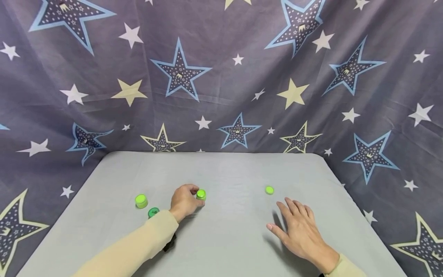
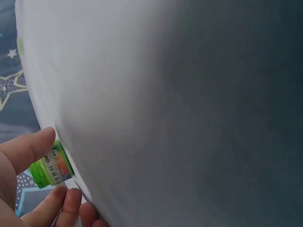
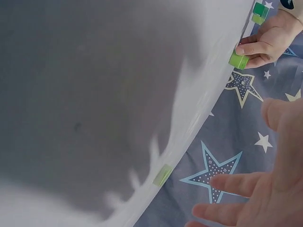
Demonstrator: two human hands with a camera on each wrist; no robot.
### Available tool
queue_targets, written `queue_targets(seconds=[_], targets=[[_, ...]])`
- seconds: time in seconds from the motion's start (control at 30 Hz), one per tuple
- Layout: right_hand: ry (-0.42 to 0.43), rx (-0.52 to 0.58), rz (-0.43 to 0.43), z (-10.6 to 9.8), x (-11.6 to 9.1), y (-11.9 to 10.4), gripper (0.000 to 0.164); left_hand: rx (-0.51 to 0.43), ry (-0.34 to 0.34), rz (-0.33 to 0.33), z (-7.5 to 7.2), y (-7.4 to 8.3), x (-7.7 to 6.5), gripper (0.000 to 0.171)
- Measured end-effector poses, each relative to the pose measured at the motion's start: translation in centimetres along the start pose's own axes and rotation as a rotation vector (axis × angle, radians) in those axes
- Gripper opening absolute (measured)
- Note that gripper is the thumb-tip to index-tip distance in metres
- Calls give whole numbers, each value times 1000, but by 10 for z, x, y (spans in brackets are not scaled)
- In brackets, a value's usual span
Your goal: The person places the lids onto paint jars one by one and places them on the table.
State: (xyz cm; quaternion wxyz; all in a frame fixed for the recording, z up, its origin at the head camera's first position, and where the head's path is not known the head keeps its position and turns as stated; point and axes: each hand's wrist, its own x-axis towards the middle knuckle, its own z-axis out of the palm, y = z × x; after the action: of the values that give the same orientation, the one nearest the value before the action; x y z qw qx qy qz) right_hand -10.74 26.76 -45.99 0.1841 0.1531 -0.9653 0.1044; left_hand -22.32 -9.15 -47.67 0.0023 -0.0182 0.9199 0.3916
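In the head view my left hand (image 1: 185, 201) holds a small jar with a bright green lid (image 1: 201, 194) between thumb and fingers. The left wrist view shows this jar (image 2: 53, 165) tilted in that view, with a printed label and barcode facing the camera. My right hand (image 1: 300, 232) hovers over the right part of the table, its fingers spread and holding nothing. A light green round piece (image 1: 269, 190) lies beyond its fingertips. To the left of my left hand stand a light green jar (image 1: 141, 201) and a darker green jar (image 1: 153, 212), partly hidden by the sleeve.
The table (image 1: 235, 246) has a pale grey cover. Behind it and along both sides hangs a dark curtain (image 1: 221, 77) printed with stars. A black wrist strap (image 1: 169, 243) shows under the left sleeve (image 1: 135, 242).
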Motion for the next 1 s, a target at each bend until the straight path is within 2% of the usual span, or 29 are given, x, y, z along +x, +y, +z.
queue_targets(seconds=[0.2,0.4,0.57,1.0], targets=[[-7,4,2,0,5,0,74,48,26,4,4,-2,1,43],[-9,8,3,1,10,1,74,58,34,6,5,-2,2,39],[-2,6,-5,2,17,1,74,56,28,-18,4,-2,4,39],[18,23,-17,8,33,1,70,19,12,-16,-1,-1,0,35]])
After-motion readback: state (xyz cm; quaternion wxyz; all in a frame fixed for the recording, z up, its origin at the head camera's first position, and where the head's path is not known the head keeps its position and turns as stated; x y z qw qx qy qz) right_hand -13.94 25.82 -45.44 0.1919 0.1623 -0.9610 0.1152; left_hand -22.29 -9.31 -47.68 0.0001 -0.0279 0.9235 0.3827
